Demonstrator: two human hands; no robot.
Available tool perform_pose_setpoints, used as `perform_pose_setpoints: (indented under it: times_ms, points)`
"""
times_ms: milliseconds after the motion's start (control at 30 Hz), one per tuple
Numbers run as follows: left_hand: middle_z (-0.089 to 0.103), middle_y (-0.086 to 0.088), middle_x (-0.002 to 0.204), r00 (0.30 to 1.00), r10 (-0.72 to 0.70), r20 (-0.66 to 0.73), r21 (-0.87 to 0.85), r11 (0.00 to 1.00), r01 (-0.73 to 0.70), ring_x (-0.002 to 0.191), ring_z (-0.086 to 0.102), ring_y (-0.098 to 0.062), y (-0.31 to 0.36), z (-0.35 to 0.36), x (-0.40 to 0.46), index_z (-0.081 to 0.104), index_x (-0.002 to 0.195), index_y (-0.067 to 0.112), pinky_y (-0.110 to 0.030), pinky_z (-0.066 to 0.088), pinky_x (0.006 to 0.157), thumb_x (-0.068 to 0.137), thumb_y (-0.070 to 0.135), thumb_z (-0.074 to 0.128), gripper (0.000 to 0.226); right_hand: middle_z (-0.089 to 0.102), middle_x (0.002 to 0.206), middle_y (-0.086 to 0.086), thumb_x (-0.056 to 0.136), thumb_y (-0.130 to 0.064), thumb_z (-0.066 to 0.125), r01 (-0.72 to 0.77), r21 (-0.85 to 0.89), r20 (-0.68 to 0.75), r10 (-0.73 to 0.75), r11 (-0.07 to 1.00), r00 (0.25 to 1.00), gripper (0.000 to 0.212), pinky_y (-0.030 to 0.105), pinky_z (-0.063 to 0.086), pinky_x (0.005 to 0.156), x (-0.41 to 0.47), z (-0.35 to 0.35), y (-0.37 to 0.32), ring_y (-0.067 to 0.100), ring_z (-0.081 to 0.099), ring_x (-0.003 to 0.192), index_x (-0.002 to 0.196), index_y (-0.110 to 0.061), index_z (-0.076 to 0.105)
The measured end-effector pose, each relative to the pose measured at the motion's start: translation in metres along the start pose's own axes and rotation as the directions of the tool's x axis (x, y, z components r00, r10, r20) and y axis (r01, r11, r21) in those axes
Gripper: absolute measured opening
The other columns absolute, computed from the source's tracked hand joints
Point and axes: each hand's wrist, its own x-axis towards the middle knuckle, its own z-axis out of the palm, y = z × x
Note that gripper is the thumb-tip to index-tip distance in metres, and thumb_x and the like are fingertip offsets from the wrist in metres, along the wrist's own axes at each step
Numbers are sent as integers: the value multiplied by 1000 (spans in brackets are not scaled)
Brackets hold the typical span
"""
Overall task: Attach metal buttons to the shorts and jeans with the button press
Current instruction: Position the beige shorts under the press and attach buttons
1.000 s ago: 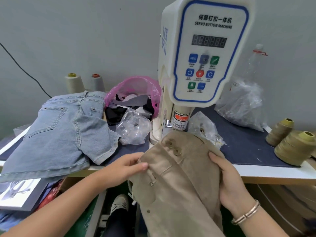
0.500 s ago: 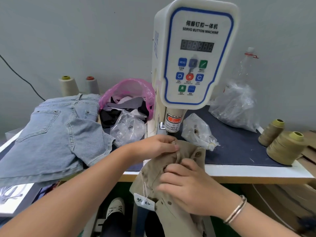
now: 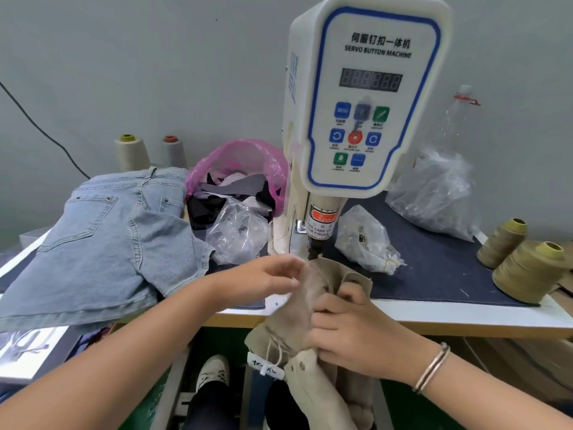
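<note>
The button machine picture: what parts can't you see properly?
- Head view: the left hand is motion-blurred, so its grip on the beige shorts is unclear.
- The press tip under the button machine hides behind that fabric.
- The paper tag writing is too small.

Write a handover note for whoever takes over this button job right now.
Left hand: blurred, fingers at the khaki shorts, grip unclear.
Right hand: grips the shorts' bunched waistband at the table edge.
Shorts sit just below the button press; part hangs off the table.
Denim shorts lie to the left.
Left: slide the waistband under the press; then the denim.
</note>
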Motion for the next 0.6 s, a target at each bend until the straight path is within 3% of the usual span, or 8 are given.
perform_pose_setpoints:
  times_ms: [100, 133, 200, 267, 367, 500, 600]
  points:
    - [65, 1, 113, 977, 106, -185, -36, 993, -114, 110, 59, -19, -16, 4, -22, 64, 109, 18, -32, 45, 98, 96, 7, 54, 20, 45, 80, -20, 80, -51, 38, -295, 293, 157, 258, 910, 953, 21, 21, 22, 78, 6, -8, 2, 10, 29, 88, 92, -39, 51]
    - [66, -3, 108, 980, 109, -164, -81, 989, -124, 104, 60, -21, -19, 9, -31, 65, 104, 16, -36, 46, 97, 94, 16, 58, 12, 40, 81, -23, 77, -58, 33, -341, 331, 144, 310, 880, 940, 24, 16, 22, 81, 7, -7, 4, 10, 26, 88, 95, -45, 42]
    - [66, -3, 102, 994, 98, -57, -90, 991, -103, 99, 61, -16, -24, 22, -40, 64, 102, 15, -35, 48, 93, 84, 37, 65, 28, 37, 73, -25, 75, -61, 33, -405, 411, 77, 411, 817, 908, 24, 17, 26, 85, 10, -3, 9, 6, 32, 86, 96, -49, 32]
    - [64, 1, 103, 995, 98, -33, -58, 993, -100, 99, 60, -11, -29, 37, -41, 61, 106, 14, -30, 48, 91, 79, 44, 67, 41, 38, 65, -24, 77, -54, 41, -409, 460, 12, 455, 788, 890, 26, 22, 28, 86, 17, -4, 10, -4, 42, 77, 99, -43, 32]
    - [60, -8, 93, 982, 149, -114, -86, 983, -160, 87, 55, -13, -37, 48, -37, 59, 99, 1, -33, 45, 86, 82, 35, 67, 39, 53, 74, -22, 77, -51, 52, -412, 545, -64, 526, 730, 848, 29, 11, 21, 87, 15, 2, 6, -14, 45, 88, 97, -50, 31]
    - [59, 3, 89, 980, 182, -85, -321, 926, -200, 88, 55, -13, -41, 43, -40, 54, 90, 7, -29, 44, 83, 82, 29, 66, 26, 53, 104, -22, 78, -47, 59, -422, 585, -76, 566, 692, 821, 24, 16, 20, 89, -5, 12, 10, -5, 48, 100, 96, -43, 44]
    - [60, 5, 88, 980, 196, -31, -381, 904, -193, 88, 56, -12, -42, 38, -40, 52, 89, 8, -25, 45, 83, 84, 24, 66, 22, 54, 101, -27, 80, -53, 54, -441, 525, -54, 546, 728, 836, 23, 19, 19, 86, -14, 18, 14, -3, 41, 105, 101, -41, 51]
